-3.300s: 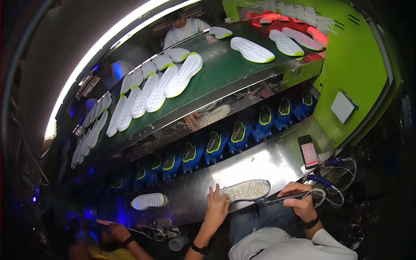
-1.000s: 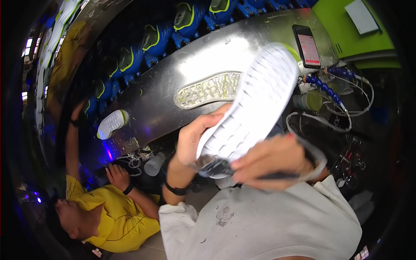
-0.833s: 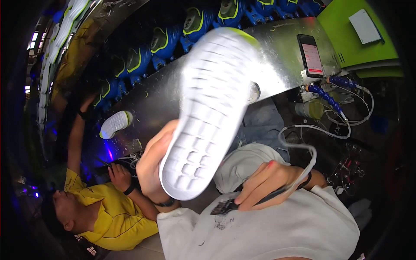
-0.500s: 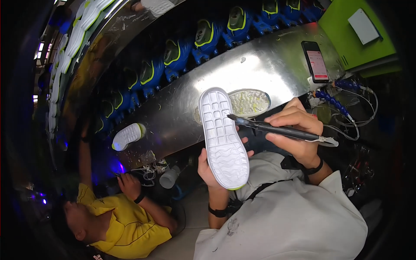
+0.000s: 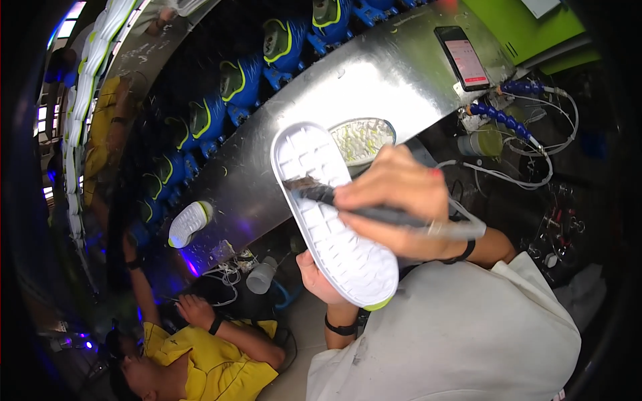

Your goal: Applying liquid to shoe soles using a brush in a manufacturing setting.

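Note:
My left hand [image 5: 314, 277] grips a white shoe sole [image 5: 364, 257] from beneath, near its lower end. The sole is tilted with its gridded face toward me, and a yellow-green edge shows at the bottom. Most of the left fingers are hidden behind it. My right hand [image 5: 398, 200], smeared by motion, is closed around a brush [image 5: 324, 194] with a black handle. The dark bristles touch the sole's grid near its left rim. Behind the sole, partly covered, is an oval dish [image 5: 394, 135] with a bumpy, whitish-yellow surface.
On the metal bench [image 5: 257, 194] are another white sole [image 5: 190, 224] and a phone [image 5: 463, 59]. Blue shoe uppers [image 5: 241, 83] stand in a row along the far side. Blue segmented hoses [image 5: 505, 120] lie right. A co-worker in yellow [image 5: 224, 364] sits left, near a white cup [image 5: 261, 275].
The brush has moved left across the sole, from the grid's right side to its left. My right hand now covers part of the sole. The whole view has shifted.

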